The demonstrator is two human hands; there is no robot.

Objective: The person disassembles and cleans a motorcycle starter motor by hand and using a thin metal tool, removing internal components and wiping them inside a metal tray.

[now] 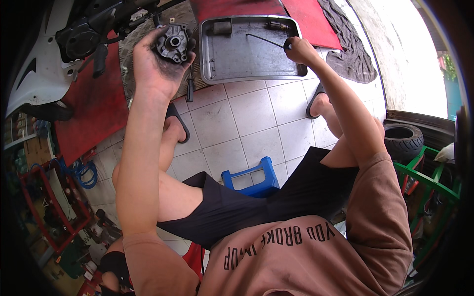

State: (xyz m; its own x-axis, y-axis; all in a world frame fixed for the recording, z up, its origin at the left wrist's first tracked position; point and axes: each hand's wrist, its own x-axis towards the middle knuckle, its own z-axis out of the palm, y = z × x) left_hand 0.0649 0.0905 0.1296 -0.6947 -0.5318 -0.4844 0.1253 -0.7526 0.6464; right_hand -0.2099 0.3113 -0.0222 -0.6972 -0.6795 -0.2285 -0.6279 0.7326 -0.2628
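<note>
My left hand, its palm and fingers black with grease, is closed around a dark, round metal housing. A ring-shaped bore shows at the middle of the part, with bolt lugs round its edge. My right hand grips a screwdriver by its black handle at the right side of a metal tray. The thin shaft points left, over the tray's floor. At the tray's far side lie a grey metal cylinder and a small motor armature.
Another screwdriver lies beside the tray, below my left hand. A motorcycle stands at far left, over a red mat. A dark cloth lies right of the tray. Between my legs is a blue stool; a tyre is at right.
</note>
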